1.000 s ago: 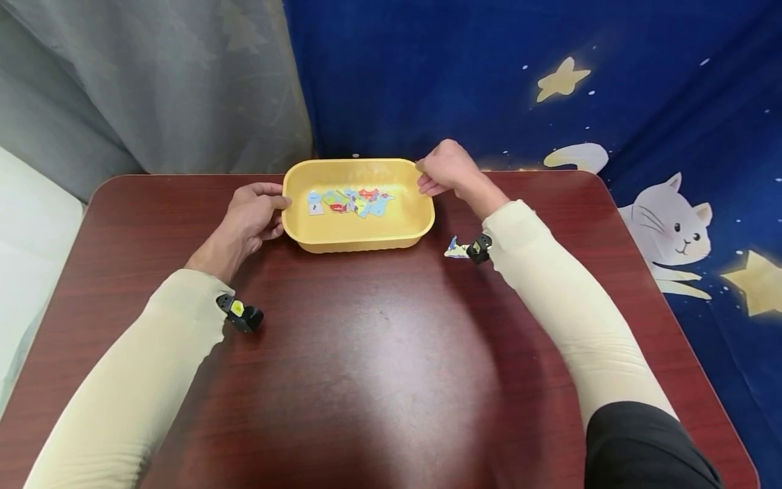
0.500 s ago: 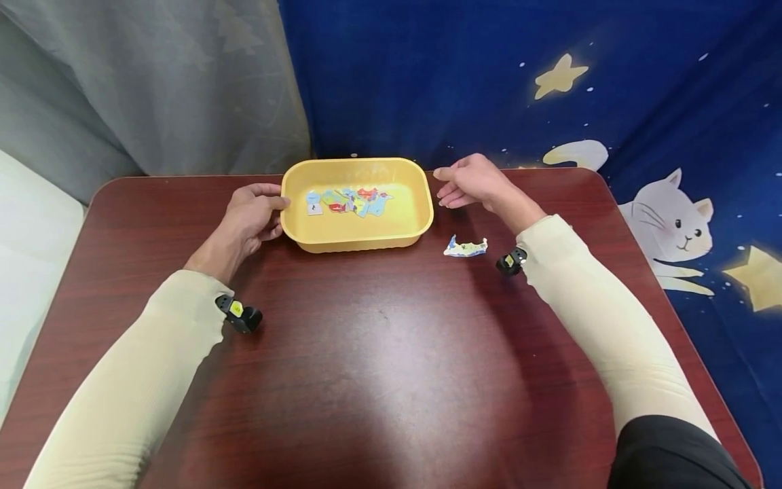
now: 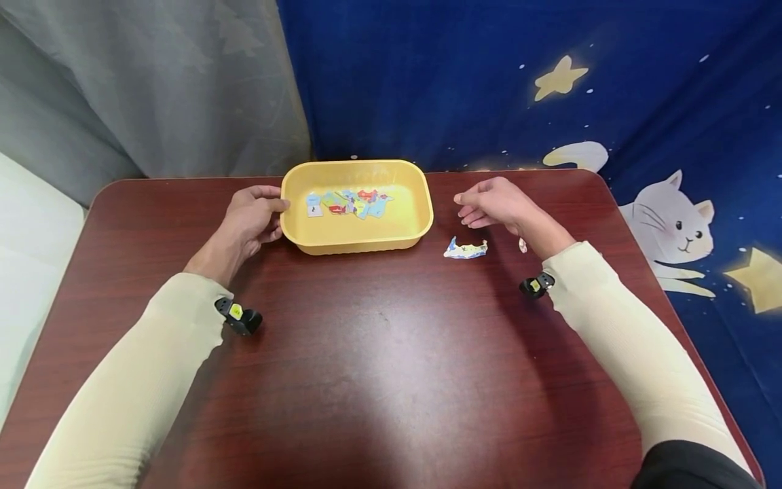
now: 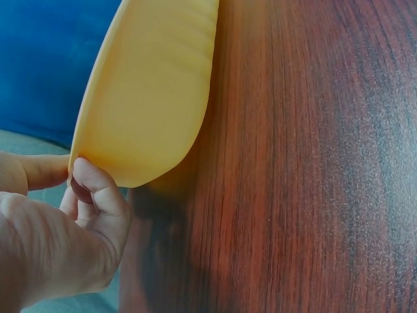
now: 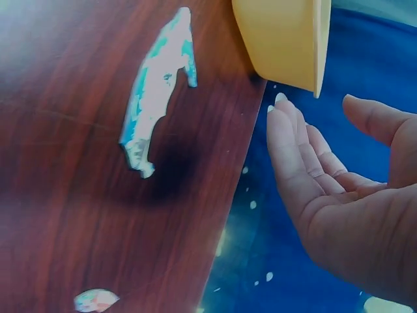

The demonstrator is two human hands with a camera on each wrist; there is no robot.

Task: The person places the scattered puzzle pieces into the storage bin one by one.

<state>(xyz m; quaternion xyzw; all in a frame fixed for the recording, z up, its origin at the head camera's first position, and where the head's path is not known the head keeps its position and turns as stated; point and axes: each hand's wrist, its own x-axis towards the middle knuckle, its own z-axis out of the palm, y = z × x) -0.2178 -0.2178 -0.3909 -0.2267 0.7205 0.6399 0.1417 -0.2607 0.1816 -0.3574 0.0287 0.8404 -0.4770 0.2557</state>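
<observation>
A yellow plastic tub [image 3: 360, 246] stands near the table's far edge, with several colourful flat puzzle-like pieces [image 3: 351, 203] on its floor. My left hand [image 3: 252, 219] pinches the tub's left end; in the left wrist view, thumb and fingers meet at the rim of the tub [image 4: 146, 98]. To the right of the tub hovers my right hand [image 3: 497, 202], fingers loosely extended and holding nothing. Just below it on the table lies a jagged white-and-blue flat piece [image 3: 466, 250], larger in the right wrist view. A small pinkish piece [image 3: 522, 245] lies partly hidden by the right wrist.
The dark red wooden table [image 3: 379, 367] fills the foreground. Behind it hang a grey curtain [image 3: 183, 88] and a blue curtain [image 3: 427, 75] printed with stars and a cat. Black wrist cameras sit on both sleeves.
My right hand has let go of the tub's right rim and moved right and toward me, exposing the white-and-blue piece and the small pinkish one. The left hand stays on the tub.
</observation>
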